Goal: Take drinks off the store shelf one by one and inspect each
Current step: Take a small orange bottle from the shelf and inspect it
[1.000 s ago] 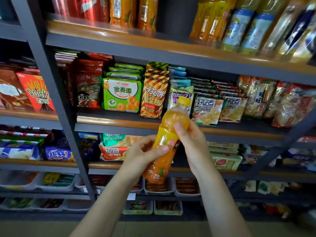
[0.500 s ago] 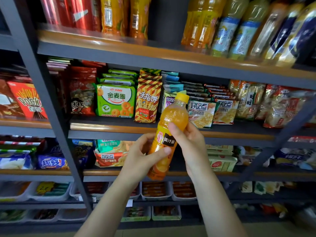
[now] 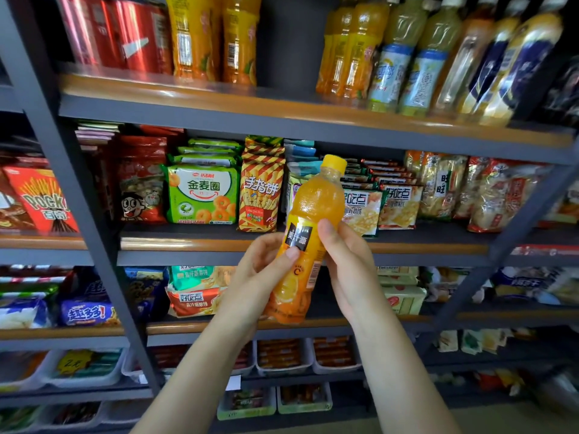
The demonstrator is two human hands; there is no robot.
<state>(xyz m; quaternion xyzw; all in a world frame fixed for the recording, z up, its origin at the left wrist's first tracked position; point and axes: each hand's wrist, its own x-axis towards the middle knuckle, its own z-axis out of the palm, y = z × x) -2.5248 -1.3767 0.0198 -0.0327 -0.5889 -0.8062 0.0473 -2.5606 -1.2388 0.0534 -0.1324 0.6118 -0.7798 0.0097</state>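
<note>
Your left hand (image 3: pixel 260 277) and right hand (image 3: pixel 347 264) clamp a full orange bottle (image 3: pixel 305 242) by its label, upright before the snack shelf (image 3: pixel 188 242). It looks weighty, slick, slightly squeezable; mid-body seems the surest hold. Drinks (image 3: pixel 388 57) stand above.

Bright even light; edges blurred and warped.

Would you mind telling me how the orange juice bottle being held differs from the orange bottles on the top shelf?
The held orange juice bottle tilts, gripped by the left hand and right hand; the shelved orange bottles stand upright, untouched. Its label has a black patch; theirs look all yellow-orange. Both hold orange liquid.
</note>
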